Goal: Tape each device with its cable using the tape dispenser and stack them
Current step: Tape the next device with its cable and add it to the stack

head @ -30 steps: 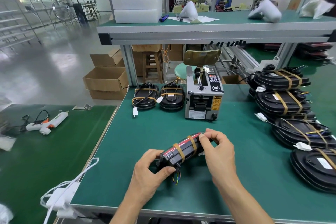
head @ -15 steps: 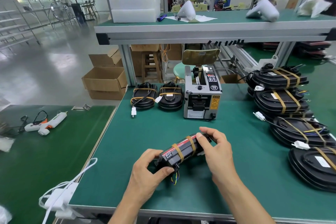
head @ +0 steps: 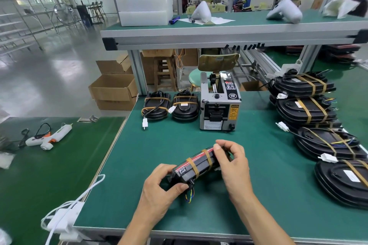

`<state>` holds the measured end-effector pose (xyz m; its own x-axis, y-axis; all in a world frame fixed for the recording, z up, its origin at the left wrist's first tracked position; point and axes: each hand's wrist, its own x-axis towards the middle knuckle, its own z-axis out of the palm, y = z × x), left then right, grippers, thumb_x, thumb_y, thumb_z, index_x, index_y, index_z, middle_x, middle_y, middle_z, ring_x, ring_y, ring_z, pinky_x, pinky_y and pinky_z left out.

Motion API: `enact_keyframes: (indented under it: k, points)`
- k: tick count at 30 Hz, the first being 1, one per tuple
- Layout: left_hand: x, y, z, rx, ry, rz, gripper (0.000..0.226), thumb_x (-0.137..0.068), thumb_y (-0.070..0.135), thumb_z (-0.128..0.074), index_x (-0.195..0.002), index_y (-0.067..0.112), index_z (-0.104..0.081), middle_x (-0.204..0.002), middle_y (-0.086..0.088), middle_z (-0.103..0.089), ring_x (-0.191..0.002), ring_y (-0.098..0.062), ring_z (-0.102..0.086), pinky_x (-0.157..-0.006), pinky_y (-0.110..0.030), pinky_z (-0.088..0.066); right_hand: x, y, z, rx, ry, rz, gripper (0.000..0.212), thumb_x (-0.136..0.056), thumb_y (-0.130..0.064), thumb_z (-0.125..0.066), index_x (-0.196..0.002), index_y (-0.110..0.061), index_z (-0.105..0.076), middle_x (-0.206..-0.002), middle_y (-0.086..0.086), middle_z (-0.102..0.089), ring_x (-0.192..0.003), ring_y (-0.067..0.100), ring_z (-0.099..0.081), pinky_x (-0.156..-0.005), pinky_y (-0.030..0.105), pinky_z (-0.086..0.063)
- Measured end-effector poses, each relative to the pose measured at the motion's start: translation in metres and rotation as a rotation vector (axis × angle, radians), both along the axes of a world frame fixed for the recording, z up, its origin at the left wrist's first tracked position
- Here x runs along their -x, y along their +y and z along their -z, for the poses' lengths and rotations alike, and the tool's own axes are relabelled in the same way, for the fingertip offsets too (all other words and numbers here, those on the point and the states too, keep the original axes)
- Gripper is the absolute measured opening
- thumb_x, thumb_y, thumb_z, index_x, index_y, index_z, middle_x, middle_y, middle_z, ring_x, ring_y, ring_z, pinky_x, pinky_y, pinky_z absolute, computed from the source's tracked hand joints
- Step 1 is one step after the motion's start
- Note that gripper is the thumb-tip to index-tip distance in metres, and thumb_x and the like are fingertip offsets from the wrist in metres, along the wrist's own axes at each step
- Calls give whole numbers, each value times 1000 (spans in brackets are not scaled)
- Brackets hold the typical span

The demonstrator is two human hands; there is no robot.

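A: How will that device (head: 196,167) handle?

B: Rigid black casing, likely moderate weight, and the two tape bands look slick. Best taken by its two ends, clear of the loose coloured wires (head: 189,195) dangling below.

A: Where is it against the fingers?

B: Tilted on edge above the table (head: 139,151). The left hand (head: 159,191) curls round the near end, thumb in front. The right hand (head: 232,162) pinches the far end, fingers (head: 219,150) bent over its top edge. The tape dispenser (head: 220,105) stands well beyond the fingers.

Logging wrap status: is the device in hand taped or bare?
Taped. Two tan tape bands cross the black device, gripped by left hand and right hand.
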<state>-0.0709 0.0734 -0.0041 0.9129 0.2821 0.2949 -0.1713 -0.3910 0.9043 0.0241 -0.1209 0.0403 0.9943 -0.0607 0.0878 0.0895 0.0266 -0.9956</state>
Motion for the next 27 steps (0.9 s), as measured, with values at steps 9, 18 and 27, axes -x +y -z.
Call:
enact_keyframes:
  k: [9, 18, 27]
  points:
    - [1, 0, 0, 3, 10, -1, 50, -75, 79, -80, -108, 43, -75, -104, 6, -73, -100, -21, -70, -85, -21, -52, 5, 2, 1, 4, 6, -76, 17, -96, -28, -75, -111, -32, -68, -109, -17, -71, -103, 7, -66, -101, 53, -53]
    - [2, -1, -4, 21, 13, 2, 51, -74, 80, -80, -108, 42, -75, -104, 5, -74, -99, -18, -71, -86, -18, -51, 2, 1, -1, 85, -2, -49, 6, -100, -25, -67, -104, -29, -67, -100, -8, -69, -90, 10, -64, -92, 48, -56]
    - [2, -1, -4, 19, 16, -13, 52, -72, 84, -77, -105, 44, -75, -103, 7, -75, -99, -15, -70, -86, -18, -50, -6, -10, 5, 118, 37, -163, 25, -105, -36, -57, -128, -34, -65, -130, -10, -66, -123, 7, -60, -111, 41, -47]
